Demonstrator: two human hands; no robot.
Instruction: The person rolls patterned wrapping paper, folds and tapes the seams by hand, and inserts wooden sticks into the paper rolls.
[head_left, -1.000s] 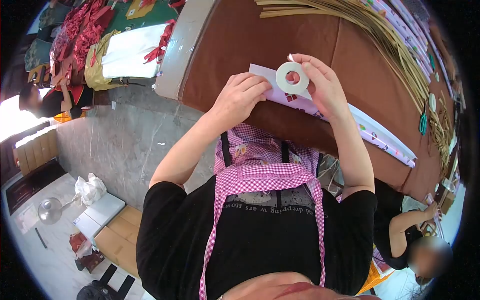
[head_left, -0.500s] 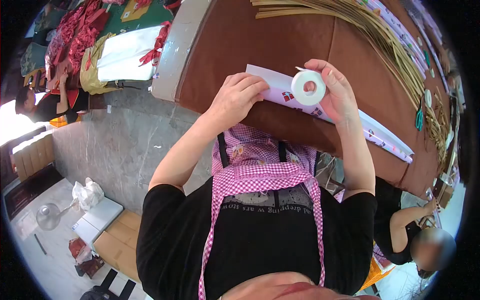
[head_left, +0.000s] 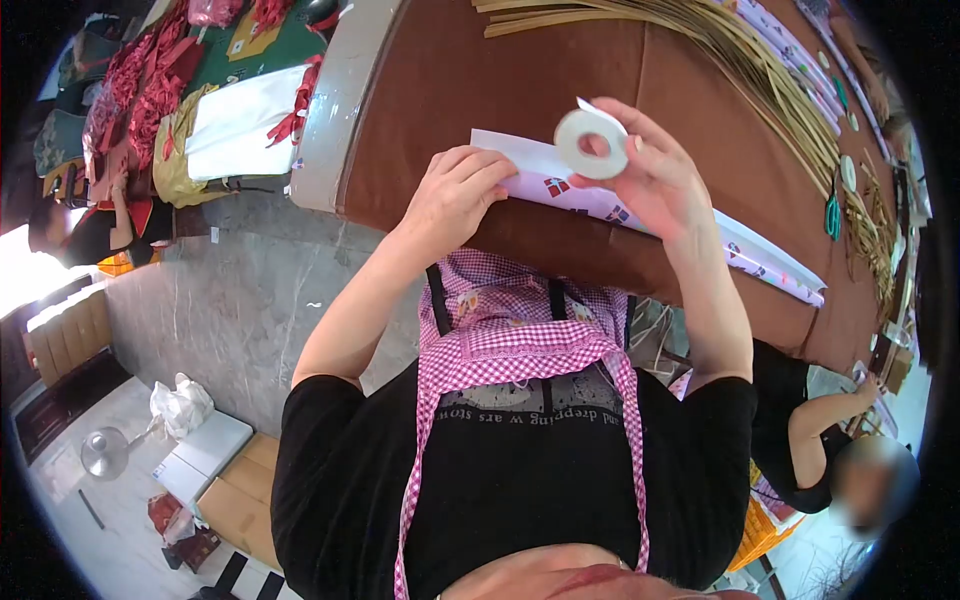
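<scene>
A long sheet of white-lilac printed paper (head_left: 590, 197), partly rolled, lies along the near edge of the brown-covered table. At its left end, my left hand (head_left: 458, 192) grips the paper with curled fingers; the thumb is partly hidden. My right hand (head_left: 665, 175) holds a white roll of tape (head_left: 570, 143) above the paper, its round hole facing up. A short loose end of tape sticks up at the top of the roll, near my right fingertips.
Long tan strips (head_left: 740, 85) lie at the table's far side, with more printed rolls (head_left: 790, 60) behind. Green scissors (head_left: 832, 215) lie to the right. A co-worker (head_left: 825, 430) sits at lower right; another person (head_left: 120, 215) is at far left. Cardboard boxes (head_left: 240, 490) stand on the floor.
My right hand has moved the tape roll slightly up and left over the paper and tilted it. My left hand keeps its place on the paper. The view has shifted slightly.
</scene>
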